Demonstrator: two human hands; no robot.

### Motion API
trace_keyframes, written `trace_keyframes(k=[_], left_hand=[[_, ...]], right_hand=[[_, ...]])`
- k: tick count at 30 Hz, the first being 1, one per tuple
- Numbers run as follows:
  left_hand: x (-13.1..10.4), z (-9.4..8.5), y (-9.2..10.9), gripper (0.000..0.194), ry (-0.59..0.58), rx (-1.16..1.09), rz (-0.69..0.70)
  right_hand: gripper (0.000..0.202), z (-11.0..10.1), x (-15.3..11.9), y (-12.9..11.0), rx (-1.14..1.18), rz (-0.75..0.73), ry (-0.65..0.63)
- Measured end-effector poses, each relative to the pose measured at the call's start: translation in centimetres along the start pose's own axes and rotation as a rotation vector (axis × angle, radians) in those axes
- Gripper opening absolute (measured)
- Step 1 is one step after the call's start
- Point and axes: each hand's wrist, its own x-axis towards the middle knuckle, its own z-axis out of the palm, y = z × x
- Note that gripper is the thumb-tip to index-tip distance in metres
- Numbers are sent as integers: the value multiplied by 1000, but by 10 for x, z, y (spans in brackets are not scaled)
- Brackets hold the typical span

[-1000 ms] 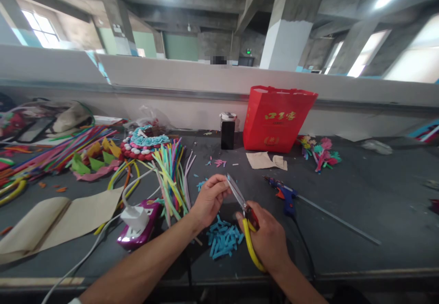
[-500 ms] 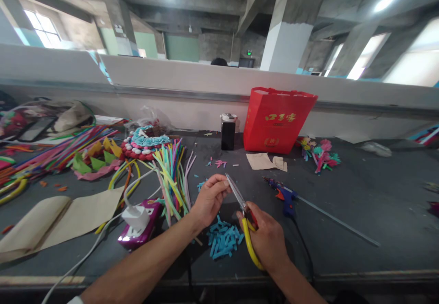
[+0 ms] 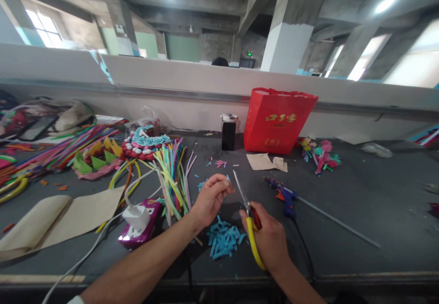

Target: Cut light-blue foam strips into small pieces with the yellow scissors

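Scissors in the right hand have moved off from the left fingertips: half a second ago the tip met them, and now a narrow gap shows. That suggests a pause between snips, or one just finished. The right grip is wrapped around bent yellow handles; the blades are slim, shiny metal, angled toward 11 o'clock.

Taking the left hand as the dial's centre, a loose pile of blue strips lies at 5 o'clock, short, flat-looking and matte. The left grip pinches a small blue piece that pokes above the fingertips. At 3 o'clock, a blue plastic glue gun lies on the smooth dark surface, a straight, translucent stick at its back. Thin fuzzy stems fan out at 10 o'clock. Beyond, creased brown paper lies at 2 o'clock, before a boxy red bag.
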Motion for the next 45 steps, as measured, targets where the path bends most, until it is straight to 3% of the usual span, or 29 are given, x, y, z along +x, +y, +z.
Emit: trace_keyframes(k=[3, 6, 11, 13, 21, 26, 33, 39, 45], left_hand=[[1, -2, -1, 9, 0, 39, 10], [4, -7, -2, 8, 61, 241, 71], [16, -23, 1, 8, 160, 1059, 264], [21, -30, 5, 7, 158, 1259, 284], [28, -42, 16, 12, 58, 1609, 252], [28, -40, 16, 14, 16, 1731, 265], [26, -45, 12, 16, -190, 1847, 221], [23, -40, 7, 12, -245, 1873, 246], [22, -31, 5, 12, -233, 1567, 359]], right_hand=[[36, -1, -1, 3, -10, 7, 16], [36, -4, -2, 5, -23, 23, 14], [36, -14, 2, 9, 20, 98, 58], [35, -17, 4, 12, 55, 132, 74], [31, -18, 5, 28, 125, 213, 72], [31, -18, 5, 33, 151, 239, 76], [29, -21, 7, 35, 225, 246, 82], [29, -20, 6, 35, 236, 238, 73], [32, -18, 5, 36, 233, 260, 83]])
